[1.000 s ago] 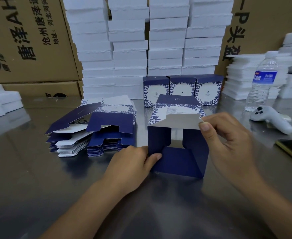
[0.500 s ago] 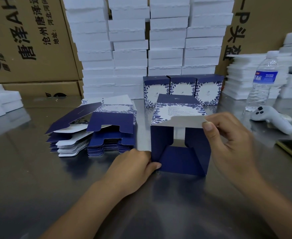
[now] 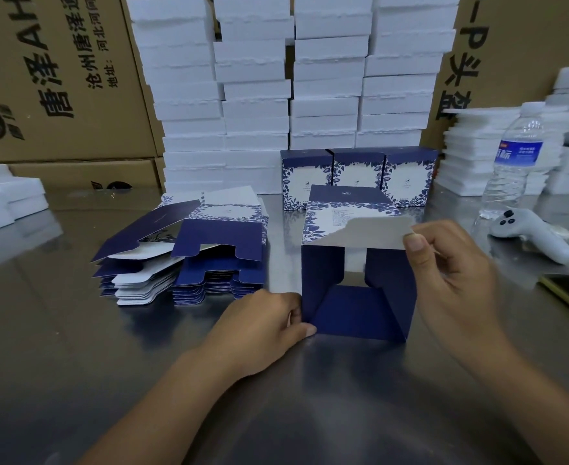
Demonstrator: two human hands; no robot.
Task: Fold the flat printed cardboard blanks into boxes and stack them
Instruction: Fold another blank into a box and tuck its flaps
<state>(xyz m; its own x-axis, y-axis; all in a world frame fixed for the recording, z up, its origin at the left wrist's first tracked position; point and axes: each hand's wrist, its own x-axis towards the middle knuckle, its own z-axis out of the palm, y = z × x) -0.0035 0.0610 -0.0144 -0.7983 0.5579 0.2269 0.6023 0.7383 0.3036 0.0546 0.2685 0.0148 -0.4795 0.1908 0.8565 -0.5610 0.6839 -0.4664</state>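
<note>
The half-folded cardboard box [image 3: 357, 310] has deep navy flaps, a white panel bordered with blue leaf print, and a plain grey-white inner flap. The stacked flat cardboard blanks [image 3: 216, 260] and the three finished square boxes [image 3: 357, 172] show the same navy, white and blue foliage. The rectangular foam blocks [image 3: 256, 95] are white. The big corrugated cartons [image 3: 58, 78] are brown with black characters. The clear plastic bottle [image 3: 514, 162] has a blue label.

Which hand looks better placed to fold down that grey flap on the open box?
The right hand, most likely. It pinches the flap at its right corner, so it could swing it down. The left hand grips the box at its lower left corner and seems to steady it.
</note>
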